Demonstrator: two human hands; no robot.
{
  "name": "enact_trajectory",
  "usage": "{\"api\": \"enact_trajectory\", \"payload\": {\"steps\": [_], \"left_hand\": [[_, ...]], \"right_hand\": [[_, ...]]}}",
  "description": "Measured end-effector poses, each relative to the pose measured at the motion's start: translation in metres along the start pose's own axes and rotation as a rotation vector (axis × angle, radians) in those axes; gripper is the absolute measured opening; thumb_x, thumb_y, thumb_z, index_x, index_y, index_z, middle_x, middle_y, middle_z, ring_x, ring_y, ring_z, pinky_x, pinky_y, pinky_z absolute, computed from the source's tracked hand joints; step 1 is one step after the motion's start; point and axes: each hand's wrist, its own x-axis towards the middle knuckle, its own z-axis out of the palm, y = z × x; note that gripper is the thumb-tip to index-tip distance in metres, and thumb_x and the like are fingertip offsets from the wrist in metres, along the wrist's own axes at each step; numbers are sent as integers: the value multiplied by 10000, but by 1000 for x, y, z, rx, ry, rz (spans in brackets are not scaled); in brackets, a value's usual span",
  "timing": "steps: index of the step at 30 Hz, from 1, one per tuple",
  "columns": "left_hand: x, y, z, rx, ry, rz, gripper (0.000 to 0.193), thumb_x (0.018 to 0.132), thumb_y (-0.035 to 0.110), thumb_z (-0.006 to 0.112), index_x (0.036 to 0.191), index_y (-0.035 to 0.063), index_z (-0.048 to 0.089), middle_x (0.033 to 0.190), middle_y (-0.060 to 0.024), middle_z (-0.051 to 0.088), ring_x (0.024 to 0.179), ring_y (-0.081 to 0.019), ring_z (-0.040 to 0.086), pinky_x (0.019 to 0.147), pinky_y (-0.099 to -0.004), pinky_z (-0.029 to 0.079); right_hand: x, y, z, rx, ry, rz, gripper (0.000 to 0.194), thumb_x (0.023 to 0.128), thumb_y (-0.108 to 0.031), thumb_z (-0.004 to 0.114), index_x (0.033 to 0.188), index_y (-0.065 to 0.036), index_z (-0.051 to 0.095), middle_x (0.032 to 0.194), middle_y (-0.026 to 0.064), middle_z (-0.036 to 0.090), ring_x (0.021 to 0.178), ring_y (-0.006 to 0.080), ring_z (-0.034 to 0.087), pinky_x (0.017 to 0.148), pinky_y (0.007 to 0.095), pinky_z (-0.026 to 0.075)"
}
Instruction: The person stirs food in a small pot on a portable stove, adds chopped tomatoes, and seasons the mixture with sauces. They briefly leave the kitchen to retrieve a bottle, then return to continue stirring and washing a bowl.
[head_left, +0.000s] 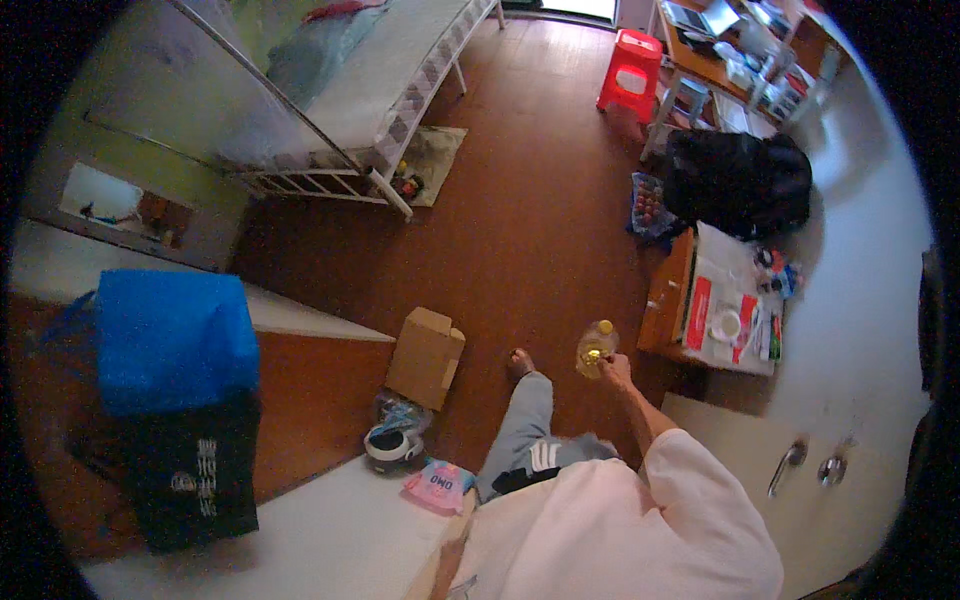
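My right hand (616, 369) grips a clear plastic bottle (589, 352) with a yellow cap and a yellowish liquid in it. The bottle hangs in front of me over the floor, to the right of my forward foot. Only part of my left forearm shows at the bottom of the picture; the left hand itself is out of view. Close to that arm lie a pink OMO packet (439, 487) and a white and dark rounded device (391, 445).
An open cardboard box (424, 356) stands left of my foot. To the right is a small wooden cabinet (666, 296) bearing a white cup (726, 325). Further off are a red plastic stool (631, 79), a metal-framed bed (360, 97) and a black bag-like bundle (739, 180).
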Motion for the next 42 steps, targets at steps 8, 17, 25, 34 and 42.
{"api": "enact_trajectory", "payload": {"steps": [8,17,25,34,42], "left_hand": [[249,303,-148,-283,-84,52,317,1008,233,614,1230,12,662,1090,-131,722,887,-224,715,805,-379,568],[398,599,-129,-22,-73,354,349,1019,212,589,1299,8,628,1247,-217,664,1111,-369,654,966,-432,518],[547,751,-36,-76,-430,385,399,1032,254,533,1350,20,595,1354,-220,610,1210,-427,600,1019,-486,493],[759,792,81,18,-301,568,330,1030,215,534,1311,43,556,1274,-205,632,1147,-430,623,967,-503,518],[840,826,59,447,-436,584,358,997,208,586,1307,32,556,1298,-234,609,1270,-424,551,985,-546,501]], "right_hand": [[239,-61,23,-127,66,-190,303,981,-327,664,1090,-48,709,792,157,631,489,217,493,512,386,444],[512,-229,74,103,90,-374,302,988,-307,654,952,-14,719,653,110,609,595,234,583,565,408,485],[715,-362,155,172,-196,-119,300,934,-277,675,994,12,729,733,143,658,645,220,608,620,403,491],[894,-452,314,393,-247,-96,321,947,-295,666,974,15,744,769,66,695,675,140,605,627,314,480],[1006,-493,445,626,-306,-135,206,948,-155,590,873,-14,721,826,57,688,758,134,629,688,290,504]]}}
